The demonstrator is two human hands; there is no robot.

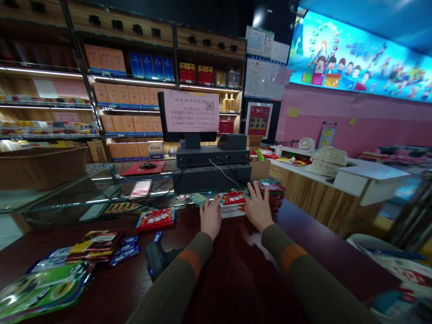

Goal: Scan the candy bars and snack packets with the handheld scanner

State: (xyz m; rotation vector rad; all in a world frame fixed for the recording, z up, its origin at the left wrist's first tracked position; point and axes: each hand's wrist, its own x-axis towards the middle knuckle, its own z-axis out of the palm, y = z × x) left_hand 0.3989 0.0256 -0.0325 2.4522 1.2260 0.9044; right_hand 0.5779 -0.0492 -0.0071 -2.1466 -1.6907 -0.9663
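A small stack of red-topped snack boxes with white sides [232,198] sits on the dark table against the register base. My left hand [211,218] presses on the stack's left side, fingers pointing forward. On its right side lies my right hand [259,208], with fingers partly spread, so the stack is held between both. Directly right of that hand rises another pile of dark red and green packets [273,191]. One more red snack box [155,219] lies flat to the left. Near my left forearm is a black handheld scanner [158,258].
A monitor with a pink paper sign [191,112] stands over the black cash register [212,164]. Left on the table are blue sticks [125,250], brown-yellow packets [97,245] and a green panda bag [50,288]. A bin [388,256] stands at right.
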